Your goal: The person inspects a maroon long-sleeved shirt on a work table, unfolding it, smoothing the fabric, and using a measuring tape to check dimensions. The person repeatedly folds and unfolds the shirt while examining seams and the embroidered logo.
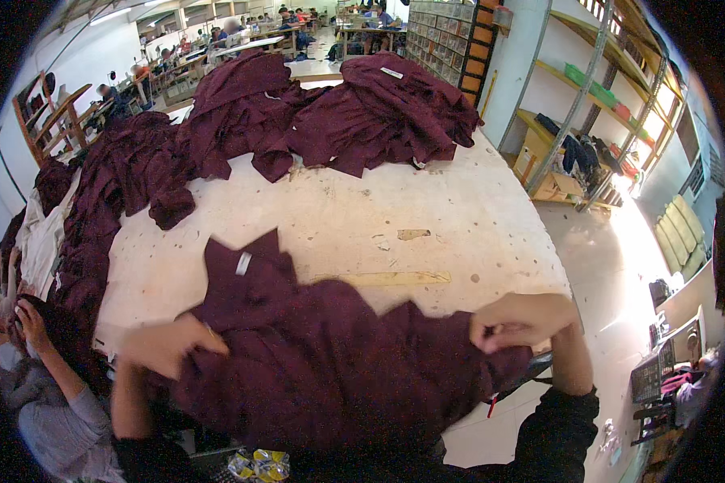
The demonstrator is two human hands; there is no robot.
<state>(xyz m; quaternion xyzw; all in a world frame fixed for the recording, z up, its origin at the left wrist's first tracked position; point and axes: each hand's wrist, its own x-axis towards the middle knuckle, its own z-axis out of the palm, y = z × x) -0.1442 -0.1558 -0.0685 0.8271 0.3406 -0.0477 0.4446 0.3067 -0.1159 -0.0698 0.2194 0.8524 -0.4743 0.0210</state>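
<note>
A maroon garment (338,362) is stretched between my two hands at the near edge of the table (350,211). My left hand (172,344) pinches it at the left, and my right hand (519,320) grips its right end. Both hands are blurred. A small white label (243,263) shows on a pointed, collar-like part at the upper left. The lower part of the cloth hangs over the near edge in front of me. My fingertips are partly hidden in the folds.
Maroon garments lie in heaps (386,115) along the far side and in a pile (127,163) at the left. A person in a grey sleeve (87,410) handles dark cloth beside me on the left. Metal shelving (571,121) stands beyond the table's right side.
</note>
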